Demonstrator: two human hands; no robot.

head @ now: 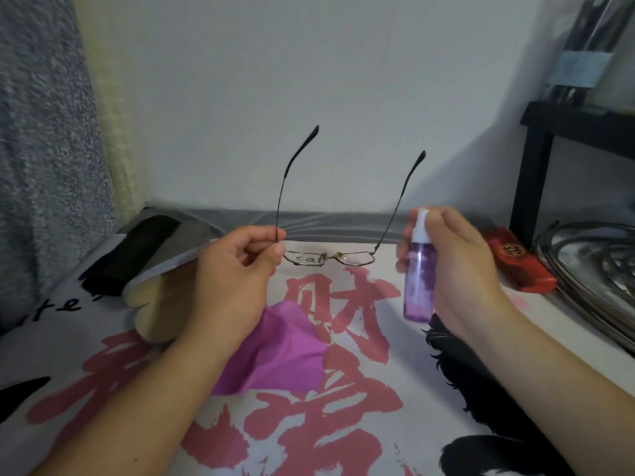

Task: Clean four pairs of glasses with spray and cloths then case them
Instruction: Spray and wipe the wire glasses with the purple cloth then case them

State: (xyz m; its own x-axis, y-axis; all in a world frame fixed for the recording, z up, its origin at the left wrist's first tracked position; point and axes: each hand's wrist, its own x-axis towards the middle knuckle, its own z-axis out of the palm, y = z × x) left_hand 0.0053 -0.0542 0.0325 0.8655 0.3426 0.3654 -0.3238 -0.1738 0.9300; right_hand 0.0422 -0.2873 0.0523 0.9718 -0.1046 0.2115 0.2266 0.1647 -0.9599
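Note:
My left hand [237,266] pinches a thin metal-framed pair of glasses [330,258] at its left hinge, above the table. The lenses face down and both temples point up and away. My right hand [457,262] grips a small purple spray bottle [418,280] with a white nozzle, upright, just right of the glasses, a finger on top of the nozzle. A magenta cleaning cloth [278,352] lies crumpled on the table below my left hand.
A printed white table cover [343,424] with red characters lies under everything. Black and grey cases [137,249] and a beige pouch [161,304] sit at the left. At the right are a red case [519,266], a metal tray [591,269] and a black shelf [536,166].

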